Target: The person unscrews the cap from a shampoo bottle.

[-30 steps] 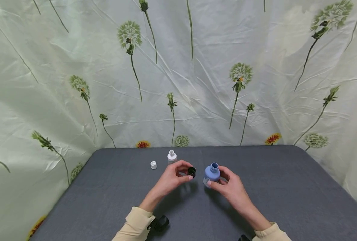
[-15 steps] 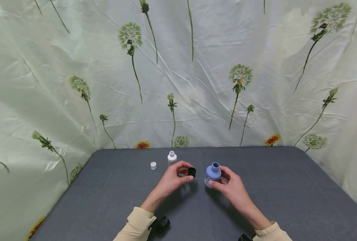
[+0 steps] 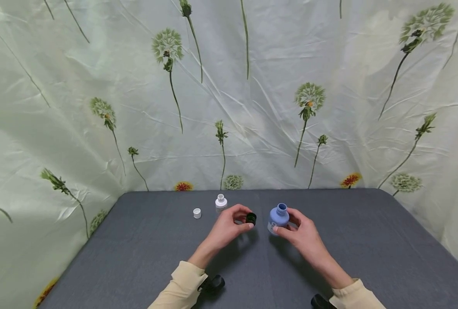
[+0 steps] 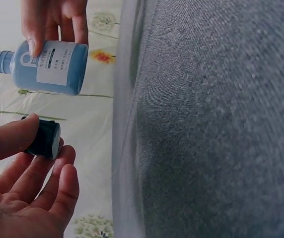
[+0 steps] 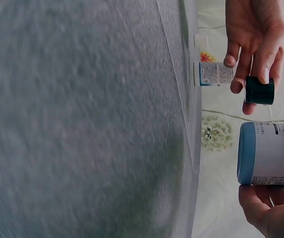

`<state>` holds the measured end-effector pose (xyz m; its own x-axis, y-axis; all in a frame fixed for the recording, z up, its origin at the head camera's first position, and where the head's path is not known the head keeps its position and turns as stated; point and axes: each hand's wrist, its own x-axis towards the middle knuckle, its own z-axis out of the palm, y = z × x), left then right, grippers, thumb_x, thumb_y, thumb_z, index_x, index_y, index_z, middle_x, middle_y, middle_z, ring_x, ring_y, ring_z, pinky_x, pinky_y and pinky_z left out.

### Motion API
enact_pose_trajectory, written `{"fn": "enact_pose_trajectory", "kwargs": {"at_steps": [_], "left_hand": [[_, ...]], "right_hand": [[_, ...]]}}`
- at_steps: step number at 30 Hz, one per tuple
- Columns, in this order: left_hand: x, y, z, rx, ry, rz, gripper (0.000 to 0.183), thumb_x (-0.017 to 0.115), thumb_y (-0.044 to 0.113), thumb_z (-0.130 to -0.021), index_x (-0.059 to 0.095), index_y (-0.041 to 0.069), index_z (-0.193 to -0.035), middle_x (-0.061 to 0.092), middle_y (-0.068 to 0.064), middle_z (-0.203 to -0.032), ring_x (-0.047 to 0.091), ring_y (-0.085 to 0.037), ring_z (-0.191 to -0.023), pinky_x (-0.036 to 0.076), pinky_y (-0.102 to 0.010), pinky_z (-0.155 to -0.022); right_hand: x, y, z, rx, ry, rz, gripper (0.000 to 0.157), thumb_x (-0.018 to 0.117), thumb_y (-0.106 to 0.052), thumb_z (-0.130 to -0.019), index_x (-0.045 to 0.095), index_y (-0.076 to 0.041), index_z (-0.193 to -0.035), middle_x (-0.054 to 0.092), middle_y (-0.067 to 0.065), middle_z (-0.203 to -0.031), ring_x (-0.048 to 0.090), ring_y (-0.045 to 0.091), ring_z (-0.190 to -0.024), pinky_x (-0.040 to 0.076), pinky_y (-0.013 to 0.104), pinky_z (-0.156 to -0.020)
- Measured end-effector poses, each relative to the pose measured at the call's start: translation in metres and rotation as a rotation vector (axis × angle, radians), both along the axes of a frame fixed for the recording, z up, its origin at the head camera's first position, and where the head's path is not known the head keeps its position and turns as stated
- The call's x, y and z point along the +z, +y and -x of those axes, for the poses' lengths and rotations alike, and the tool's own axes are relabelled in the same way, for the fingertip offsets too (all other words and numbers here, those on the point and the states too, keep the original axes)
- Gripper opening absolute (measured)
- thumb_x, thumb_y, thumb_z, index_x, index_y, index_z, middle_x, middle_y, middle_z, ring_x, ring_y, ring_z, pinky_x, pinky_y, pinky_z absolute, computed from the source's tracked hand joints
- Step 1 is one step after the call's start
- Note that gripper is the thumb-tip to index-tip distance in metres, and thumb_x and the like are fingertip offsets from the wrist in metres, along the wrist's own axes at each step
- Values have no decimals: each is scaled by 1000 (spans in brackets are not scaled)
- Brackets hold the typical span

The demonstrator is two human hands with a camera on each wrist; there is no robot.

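Note:
A dark green-black cap (image 3: 251,219) is pinched between the thumb and fingers of my left hand (image 3: 229,227), its hollow side facing up toward the head camera. To its right, my right hand (image 3: 304,234) grips a blue bottle (image 3: 278,216) with a white label, thumb in front and fingers behind. The bottle's neck is uncovered, its threads visible in the left wrist view. Both cap and bottle are held above the table, apart from each other. In the right wrist view the cap (image 5: 260,90) shows above the blue bottle (image 5: 271,153).
A small white bottle (image 3: 221,201) with an uncapped neck stands behind my left hand, partly hidden by it. Left of it a white cap (image 3: 197,213) sits on the dark grey table (image 3: 136,257). A flower-printed cloth (image 3: 252,107) hangs behind the table.
The blue bottle and my right hand have shifted slightly right and up in the head view. My left hand, still pinching the dark cap, has moved a little to the right.

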<state>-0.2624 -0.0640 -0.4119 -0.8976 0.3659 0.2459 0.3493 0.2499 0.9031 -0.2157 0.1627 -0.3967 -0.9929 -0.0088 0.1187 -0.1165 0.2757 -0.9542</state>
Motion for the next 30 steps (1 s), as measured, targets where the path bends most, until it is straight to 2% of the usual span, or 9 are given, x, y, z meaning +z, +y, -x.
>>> {"fn": "enact_pose_trajectory", "kwargs": {"at_steps": [4, 11, 14, 21, 30], "left_hand": [[-3, 8, 4, 14, 17, 2, 27, 77, 5, -84, 66, 6, -109, 72, -6, -100, 63, -17, -87, 49, -32, -72], [-5, 23, 7, 79, 12, -4, 26, 78, 3, -81, 68, 7, -105, 73, -2, -93, 62, -14, -84, 47, -35, -76], [-6, 30, 10, 80, 2, -14, 27, 79, 2, -79, 68, 6, -103, 72, -3, -90, 62, -14, -82, 48, -35, -76], [-6, 46, 19, 79, -101, -49, 29, 82, 2, -77, 67, 7, -102, 72, -2, -89, 61, -12, -80, 48, -31, -74], [-11, 64, 31, 61, -141, -89, 30, 81, -3, -75, 66, 2, -100, 72, -7, -90, 61, -11, -77, 49, -29, -72]], "right_hand": [[0, 7, 3, -10, 7, -20, 62, 79, -15, -84, 50, 0, -137, 55, 22, -133, 53, 31, -125, 46, 38, -98], [-2, 19, 8, -27, 7, -57, 64, 78, -16, -85, 48, 1, -139, 54, 23, -135, 51, 32, -126, 41, 44, -103], [-3, 24, 9, -41, 9, -64, 62, 78, -17, -86, 49, 1, -138, 55, 22, -133, 51, 32, -125, 40, 46, -104], [-6, 36, 10, -58, 16, -82, 64, 77, -18, -88, 47, 3, -140, 54, 24, -134, 50, 34, -125, 41, 48, -103], [-9, 52, 12, -90, -7, -123, 65, 75, -19, -89, 45, 4, -141, 52, 26, -135, 49, 36, -126, 41, 50, -102]]}}
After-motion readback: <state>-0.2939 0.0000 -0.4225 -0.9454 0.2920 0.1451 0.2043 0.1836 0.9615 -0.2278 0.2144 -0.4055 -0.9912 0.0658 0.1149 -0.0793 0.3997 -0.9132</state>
